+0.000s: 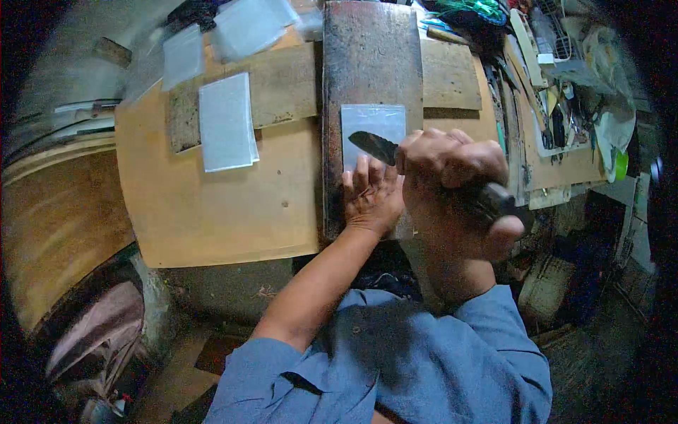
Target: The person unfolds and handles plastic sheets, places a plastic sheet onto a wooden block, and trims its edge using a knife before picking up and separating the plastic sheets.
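In the head view, we are looking down at a pale, translucent packet (387,120) lying flat on a long dark board (371,56). Our left hand (374,201) is resting on its lower part, fingers slightly spread and bent, pinching nothing that shows. Our right hand (459,162) is curling closed around a knife (376,147), whose dark blade is pointing leftward above the packet. Another pale stack (226,124) is lying to the left, overlapping a plank (282,85). We are judging the packet light, thin, bendy and slippery, likely creasing easily; flat fingertips near its lower edge are suiting it, while the knife is looking rigid, best held by its handle.
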The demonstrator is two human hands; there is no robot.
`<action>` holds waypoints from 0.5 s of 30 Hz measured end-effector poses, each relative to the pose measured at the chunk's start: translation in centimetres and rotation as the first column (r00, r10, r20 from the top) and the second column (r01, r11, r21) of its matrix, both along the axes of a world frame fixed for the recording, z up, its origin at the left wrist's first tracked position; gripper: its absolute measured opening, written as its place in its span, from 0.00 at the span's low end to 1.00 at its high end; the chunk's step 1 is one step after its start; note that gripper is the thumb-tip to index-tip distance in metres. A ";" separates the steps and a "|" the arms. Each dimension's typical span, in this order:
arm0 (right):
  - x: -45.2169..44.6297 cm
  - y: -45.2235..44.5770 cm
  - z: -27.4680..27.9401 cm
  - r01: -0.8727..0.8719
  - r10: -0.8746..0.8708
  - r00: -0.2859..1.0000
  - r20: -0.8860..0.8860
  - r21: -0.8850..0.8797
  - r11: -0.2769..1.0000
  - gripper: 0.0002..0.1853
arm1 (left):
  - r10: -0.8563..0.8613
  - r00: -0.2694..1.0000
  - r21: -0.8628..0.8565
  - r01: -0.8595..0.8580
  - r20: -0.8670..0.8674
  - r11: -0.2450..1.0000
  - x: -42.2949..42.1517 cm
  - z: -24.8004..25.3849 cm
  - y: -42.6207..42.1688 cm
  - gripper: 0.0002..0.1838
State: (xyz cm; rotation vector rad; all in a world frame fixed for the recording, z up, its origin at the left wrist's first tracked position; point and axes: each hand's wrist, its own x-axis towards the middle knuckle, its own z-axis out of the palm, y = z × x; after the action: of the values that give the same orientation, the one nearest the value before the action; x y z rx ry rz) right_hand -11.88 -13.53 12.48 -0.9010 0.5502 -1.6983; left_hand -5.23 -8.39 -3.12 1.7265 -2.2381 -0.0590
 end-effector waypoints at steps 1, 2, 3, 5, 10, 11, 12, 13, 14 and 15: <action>0.5 0.1 0.2 -0.002 0.001 0.999 0.035 0.014 1.000 0.36 | -0.001 1.000 0.011 0.001 -0.018 1.000 0.0 0.0 0.1 0.20; 0.5 -0.2 -0.4 0.030 -0.026 0.997 -0.076 0.059 0.998 0.36 | 0.001 1.000 0.013 -0.001 -0.017 1.000 0.1 -0.4 0.2 0.20; 0.4 -0.4 -1.0 0.064 -0.044 0.981 -0.187 0.100 0.993 0.36 | 0.028 0.989 0.098 -0.014 -0.142 0.995 0.2 -0.7 0.2 0.20; 0.0 -1.2 -2.0 0.009 0.012 0.989 -0.151 0.133 0.991 0.36 | 0.061 0.962 0.184 -0.011 -0.265 0.983 0.0 -1.1 0.4 0.20; -0.6 -0.9 -1.1 -0.076 0.078 0.993 0.085 -0.033 0.997 0.32 | 0.029 0.998 -0.121 -0.035 -0.058 0.992 -0.2 1.1 -0.6 0.21; -0.8 -0.5 -0.6 -0.087 0.090 0.995 0.036 -0.071 0.994 0.32 | 0.039 0.998 -0.158 -0.048 -0.056 0.986 0.0 1.2 -0.6 0.21; -1.1 -0.5 -0.9 -0.083 0.086 0.996 0.037 -0.066 0.994 0.32 | 0.023 0.999 -0.100 -0.026 -0.028 0.995 0.0 1.0 -0.4 0.21; -1.4 -0.8 -1.5 -0.048 0.048 0.996 -0.075 0.001 0.999 0.32 | 0.003 1.000 -0.043 -0.004 -0.005 0.999 -0.1 1.0 -0.3 0.21; -1.6 -1.3 -2.0 -0.008 0.018 0.982 -0.190 0.057 0.998 0.33 | 0.001 1.000 -0.048 -0.001 -0.007 0.999 -0.2 1.0 -0.5 0.21; -1.8 -1.6 -2.2 -0.006 0.019 0.989 -0.147 0.089 0.996 0.33 | 0.004 1.000 -0.020 -0.005 -0.024 1.000 -0.2 0.9 -0.6 0.21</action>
State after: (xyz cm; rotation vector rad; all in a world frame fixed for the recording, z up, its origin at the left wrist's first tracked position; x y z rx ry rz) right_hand -13.66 -15.17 10.31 -0.9690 0.7122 -1.5910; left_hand -5.42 -9.00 -2.18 1.7117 -2.2099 -0.0564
